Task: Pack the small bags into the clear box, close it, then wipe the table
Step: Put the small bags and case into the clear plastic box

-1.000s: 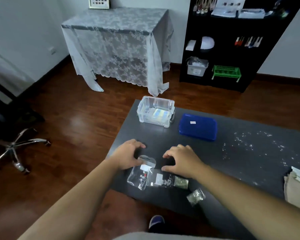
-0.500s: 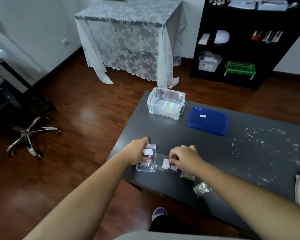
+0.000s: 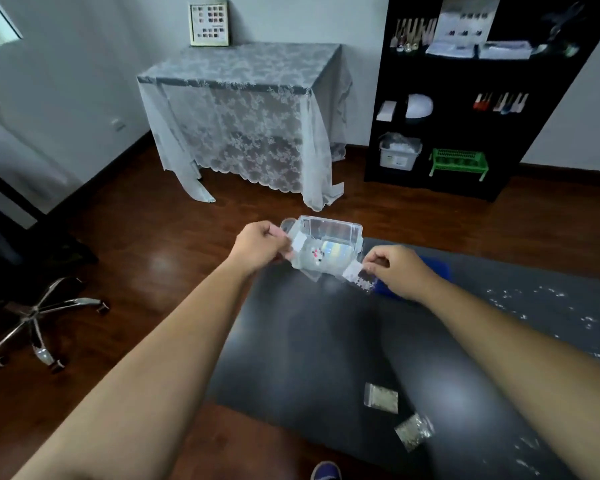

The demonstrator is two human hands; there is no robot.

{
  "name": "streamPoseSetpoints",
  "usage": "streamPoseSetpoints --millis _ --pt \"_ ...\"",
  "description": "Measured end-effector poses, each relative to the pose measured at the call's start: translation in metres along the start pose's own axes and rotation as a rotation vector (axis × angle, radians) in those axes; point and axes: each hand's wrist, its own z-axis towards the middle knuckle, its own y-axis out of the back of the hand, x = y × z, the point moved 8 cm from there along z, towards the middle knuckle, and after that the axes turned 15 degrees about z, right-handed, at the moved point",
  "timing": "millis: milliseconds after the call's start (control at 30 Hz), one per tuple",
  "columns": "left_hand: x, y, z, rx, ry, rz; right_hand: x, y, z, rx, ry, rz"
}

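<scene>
- Small bags: in the head view, the left hand (image 3: 258,245) pinches one clear bag (image 3: 303,252) over the clear box (image 3: 329,233); the right hand (image 3: 397,271) pinches another (image 3: 359,277) beside it.
- Two more bags (image 3: 381,398) lie on the grey table (image 3: 309,341), well apart from the box.

1. The left hand (image 3: 260,245) is pinching a clear bag (image 3: 305,252) with a white label, holding it up at the clear box (image 3: 329,237).
2. The right hand (image 3: 395,271) is gripping a second small bag (image 3: 359,277) just right of the box, in front of the blue lid (image 3: 437,268).
3. Two more small bags (image 3: 381,398) (image 3: 413,431) are lying on the near part of the dark table (image 3: 309,358).
4. White specks (image 3: 534,299) are lying scattered on the right.
</scene>
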Motion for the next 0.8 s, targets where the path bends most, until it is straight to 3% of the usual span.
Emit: streamPoseSetpoints --millis 100,267,433,633,800 --pt "-0.014 -0.006 0.023 -0.097 0.017 -0.006 0.006 0.019 0.010 -0.083 0.028 -0.047" --pt "-0.014 -0.042 0.050 -0.080 0.056 0.038 0.006 0.033 0.023 -0.128 0.009 -0.107" --pt "-0.015 -0.035 0.057 -0.200 -0.045 0.431 0.019 0.037 0.046 -0.170 0.022 -0.149" --pt "0.014 -0.016 0.027 -0.267 -0.131 0.439 0.043 -0.005 0.089 -0.105 0.078 -0.246" --pt "0.020 -0.024 0.008 -0.251 -0.223 0.430 0.021 -0.027 0.103 -0.018 0.008 -0.350"
